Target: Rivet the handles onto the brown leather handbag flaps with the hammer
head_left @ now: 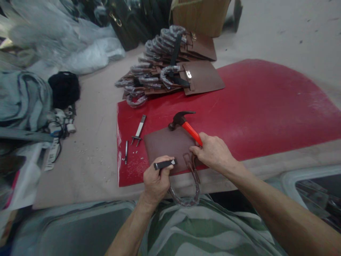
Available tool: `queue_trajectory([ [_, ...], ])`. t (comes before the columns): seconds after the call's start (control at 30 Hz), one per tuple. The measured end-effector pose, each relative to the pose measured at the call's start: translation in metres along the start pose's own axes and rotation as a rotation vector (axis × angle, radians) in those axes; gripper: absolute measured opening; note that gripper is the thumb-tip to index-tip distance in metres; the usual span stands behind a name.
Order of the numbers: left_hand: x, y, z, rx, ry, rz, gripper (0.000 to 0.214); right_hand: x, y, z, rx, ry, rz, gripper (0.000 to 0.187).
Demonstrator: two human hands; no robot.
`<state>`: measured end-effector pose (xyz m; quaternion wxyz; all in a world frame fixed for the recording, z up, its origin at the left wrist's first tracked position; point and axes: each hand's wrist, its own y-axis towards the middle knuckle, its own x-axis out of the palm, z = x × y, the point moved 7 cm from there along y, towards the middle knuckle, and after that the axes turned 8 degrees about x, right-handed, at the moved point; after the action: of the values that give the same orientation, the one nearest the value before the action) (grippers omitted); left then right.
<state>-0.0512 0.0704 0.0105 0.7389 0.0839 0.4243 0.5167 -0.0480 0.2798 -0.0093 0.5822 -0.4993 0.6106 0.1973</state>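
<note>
At lower centre, the left hand [156, 179] grips a dark tool [163, 164] over a brown panel [165, 144]; right of centre, the right hand [214, 150] holds an orange-handled hammer [192, 132]; brown pieces [205, 76] crowd the upper centre.

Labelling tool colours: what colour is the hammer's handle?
The hammer's handle is bright orange-red; best in the head view.

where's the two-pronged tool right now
In the head view, the two-pronged tool lies left of centre on the red mat, just left of the brown bag piece and beyond the slim metal rod.
</note>
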Motion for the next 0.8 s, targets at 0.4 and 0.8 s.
queue_trajectory([
  [0.4, 0.008, 0.004, 0.01, 0.113, 0.059, -0.04, 0.012, -0.001, -0.001, 0.0, -0.026, 0.005, 0.002, 0.026],
  [0.8, 0.016, 0.004, 0.004, 0.077, 0.017, -0.117, 0.012, -0.003, -0.002, 0.004, -0.101, 0.074, 0.015, 0.024],
])
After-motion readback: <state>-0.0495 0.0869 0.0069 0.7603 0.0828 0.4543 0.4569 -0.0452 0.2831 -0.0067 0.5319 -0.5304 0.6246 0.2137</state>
